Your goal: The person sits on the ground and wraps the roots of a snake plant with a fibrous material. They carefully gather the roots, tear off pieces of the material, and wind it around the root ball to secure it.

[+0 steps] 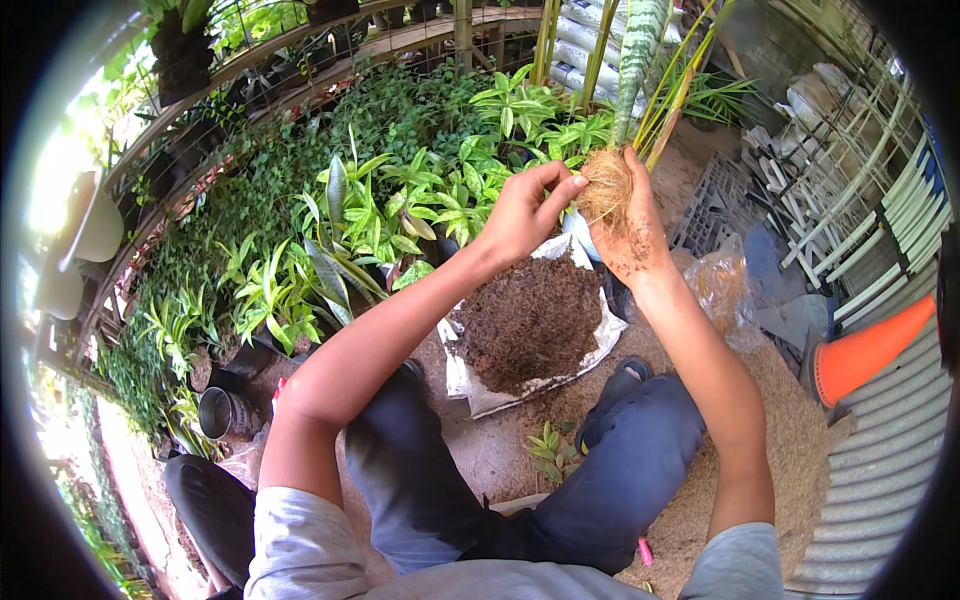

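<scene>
My right hand [634, 225] holds a snake plant [637, 60] upright by its root ball, with the fingers behind the roots and soil stuck to the palm. The pale, fibrous root ball [606, 187] is bare of any pot. On its left side my left hand [532, 206] pinches at the roots between thumb and forefinger. Below both hands an open white sack [465, 390] on the ground holds a heap of dark, fibrous potting soil [529, 322].
Leafy potted plants [367, 217] stand beyond the sack. At right lie a clear plastic bag [724, 285], a black plastic crate [709, 199], an orange traffic cone [874, 349] and corrugated sheeting [885, 465]. A metal can [225, 414] lies at left, and a small leafy cutting [551, 450] between my legs.
</scene>
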{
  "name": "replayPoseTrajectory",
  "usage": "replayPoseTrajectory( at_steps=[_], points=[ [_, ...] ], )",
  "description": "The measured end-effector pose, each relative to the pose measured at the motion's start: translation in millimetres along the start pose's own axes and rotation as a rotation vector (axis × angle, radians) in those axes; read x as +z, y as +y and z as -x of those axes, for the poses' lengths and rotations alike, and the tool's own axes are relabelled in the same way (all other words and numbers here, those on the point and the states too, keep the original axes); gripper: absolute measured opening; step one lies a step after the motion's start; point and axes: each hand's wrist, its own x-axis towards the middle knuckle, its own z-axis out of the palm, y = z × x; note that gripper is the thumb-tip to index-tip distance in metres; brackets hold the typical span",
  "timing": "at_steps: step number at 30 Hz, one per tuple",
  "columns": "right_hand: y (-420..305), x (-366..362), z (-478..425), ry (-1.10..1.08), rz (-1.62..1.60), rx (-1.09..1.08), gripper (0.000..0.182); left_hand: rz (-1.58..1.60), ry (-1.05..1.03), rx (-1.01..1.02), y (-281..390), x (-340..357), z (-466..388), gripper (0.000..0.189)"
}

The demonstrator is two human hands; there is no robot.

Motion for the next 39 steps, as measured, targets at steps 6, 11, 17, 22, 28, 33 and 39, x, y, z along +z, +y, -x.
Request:
replayPoseTrajectory(
  at_steps=[6,11,17,22,28,33,39],
  points=[
    [-9,-11,-2,0.024,-0.053,0.052,0.032,0.324,-0.066,-0.149,-16,-6,-8,0.024],
    [-6,-9,-7,-0.007,-0.151,0.034,0.029,0.395,-0.096,-0.32,-24,-15,-6,0.021],
    [-21,-26,-11,0.008,-0.281,0.012,0.029,0.299,-0.206,-0.407,-39,-32,-10,0.022],
    [-29,-21,-11,0.063,-0.216,-0.05,0.031,-0.226,-0.252,-0.359,-69,-55,-5,0.037],
    [-14,-27,-16,0.119,-0.009,-0.094,0.036,-0.033,0.067,-0.114,4,-17,-12,0.061],
    [0,-17,-16,0.09,0.093,-0.085,0.035,-0.002,-0.002,-0.067,14,17,-1,0.082],
    [-11,-18,-13,0.016,0.026,-0.045,0.038,-0.043,-0.398,-0.071,-3,10,-2,0.032]
  ],
)
